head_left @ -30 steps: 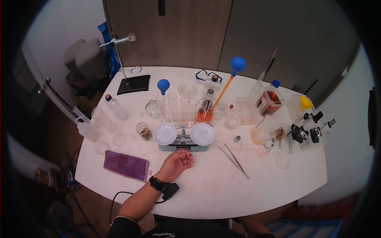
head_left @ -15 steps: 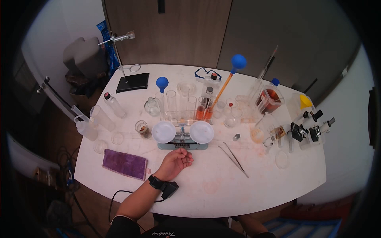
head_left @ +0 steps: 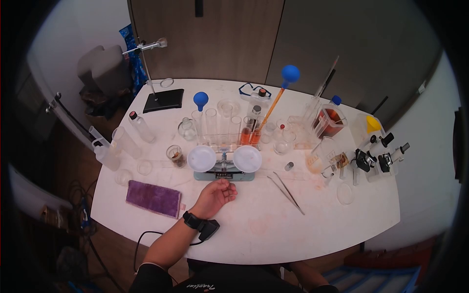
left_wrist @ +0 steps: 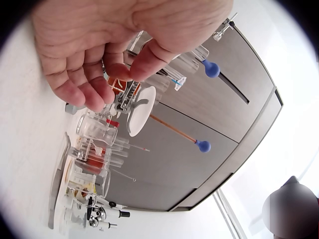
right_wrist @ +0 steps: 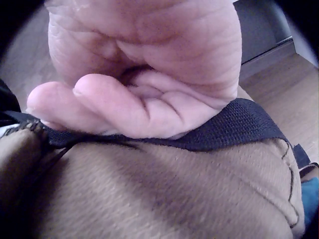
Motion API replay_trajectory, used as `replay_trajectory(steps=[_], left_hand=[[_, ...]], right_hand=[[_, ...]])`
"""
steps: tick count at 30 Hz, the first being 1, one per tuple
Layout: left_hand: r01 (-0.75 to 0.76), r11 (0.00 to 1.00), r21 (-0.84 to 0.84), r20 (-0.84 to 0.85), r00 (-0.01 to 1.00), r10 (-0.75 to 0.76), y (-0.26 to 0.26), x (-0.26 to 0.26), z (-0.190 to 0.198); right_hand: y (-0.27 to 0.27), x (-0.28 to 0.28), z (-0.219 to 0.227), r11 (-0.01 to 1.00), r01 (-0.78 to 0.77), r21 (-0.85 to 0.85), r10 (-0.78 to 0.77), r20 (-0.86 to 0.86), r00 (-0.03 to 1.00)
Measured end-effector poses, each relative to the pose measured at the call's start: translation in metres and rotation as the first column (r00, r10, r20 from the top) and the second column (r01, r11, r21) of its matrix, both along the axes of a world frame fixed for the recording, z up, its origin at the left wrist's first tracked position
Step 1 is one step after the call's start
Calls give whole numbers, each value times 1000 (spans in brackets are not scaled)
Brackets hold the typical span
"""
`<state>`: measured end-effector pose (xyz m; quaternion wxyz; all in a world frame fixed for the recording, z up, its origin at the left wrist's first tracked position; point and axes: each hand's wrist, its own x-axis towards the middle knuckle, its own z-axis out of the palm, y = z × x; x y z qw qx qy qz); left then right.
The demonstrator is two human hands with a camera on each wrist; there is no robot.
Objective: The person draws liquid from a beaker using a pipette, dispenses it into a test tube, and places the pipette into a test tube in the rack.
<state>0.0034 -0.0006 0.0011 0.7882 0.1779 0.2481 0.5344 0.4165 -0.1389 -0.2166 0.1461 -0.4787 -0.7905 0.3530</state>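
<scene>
- Left hand (head_left: pixel 215 195) is seen resting on the white table (head_left: pixel 254 234), fingers loosely curled and nothing held, just in front of the balance scale (head_left: pixel 224 168).
- Right hand (right_wrist: pixel 139 84) is seen only by its wrist camera, loosely curled against brown fabric below the table, nothing grasped.
- Two white pans (head_left: pixel 202 158) sit side by side on the scale, with a rack of glass tubes right behind.
- It is judged that the pans would tip or lift off at a touch, being light and loose.
- Steadier hold is judged to be offered by the heavier teal base, taken at both ends.
</scene>
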Motion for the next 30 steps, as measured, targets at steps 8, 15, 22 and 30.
replay_trajectory(steps=[8,15,22,30], left_hand=[[-20,1000,-11,17,1000,20,0,-1,-4],[-61,998,-26,55,997,62,0,-1,-2],[-96,995,11,22,995,96,-2,2,-4],[-92,995,24,-53,994,93,-2,4,3]], right_hand=[[-1,-7,9,998,-52,26,52,-20,998],[0,-12,18,995,-89,54,91,-37,995],[-2,-17,26,990,-121,74,126,-57,990],[-1,-23,39,982,-161,96,169,-78,983]])
